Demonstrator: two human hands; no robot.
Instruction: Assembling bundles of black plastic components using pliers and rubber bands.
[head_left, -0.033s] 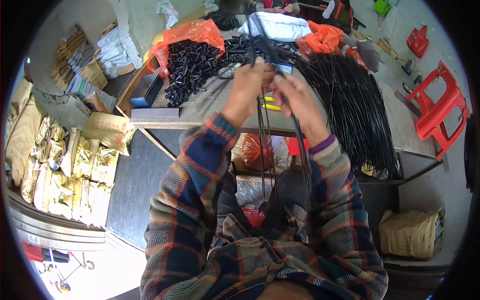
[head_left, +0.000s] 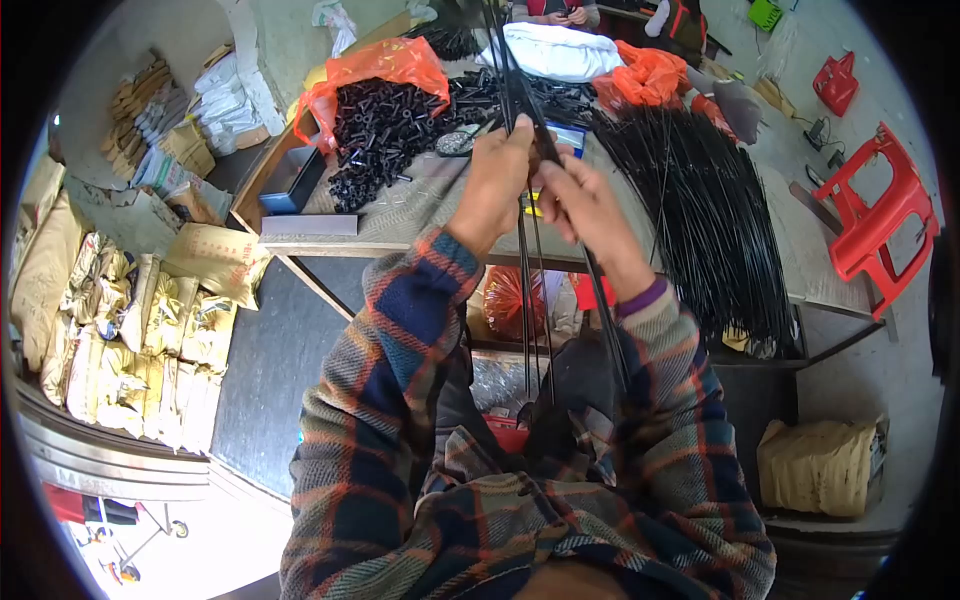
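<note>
Both hands are raised over the near edge of the workbench, almost touching. My left hand (head_left: 497,180) is closed around a few long thin black rods (head_left: 524,310), which hang below the fist and stick up above it. My right hand (head_left: 590,205) grips another slim bunch of black rods (head_left: 603,310), slanting down toward my right sleeve. Above the hands the two bunches cross, and I cannot tell them fully apart there. Behind the fingers, a yellow-handled tool (head_left: 533,208) is mostly hidden.
A heap of short black tubular parts (head_left: 385,130) spills from an orange bag (head_left: 390,65) at the bench's left. Many black rods (head_left: 710,220) lie over its right side. A blue box (head_left: 292,182) stands left; a red stool (head_left: 885,215) is right. Another person's hands (head_left: 572,17) show far off.
The rods above my hands have swung slightly and show less blur. The lower ends of the right bunch have shifted a little right. Both hands keep their grip.
</note>
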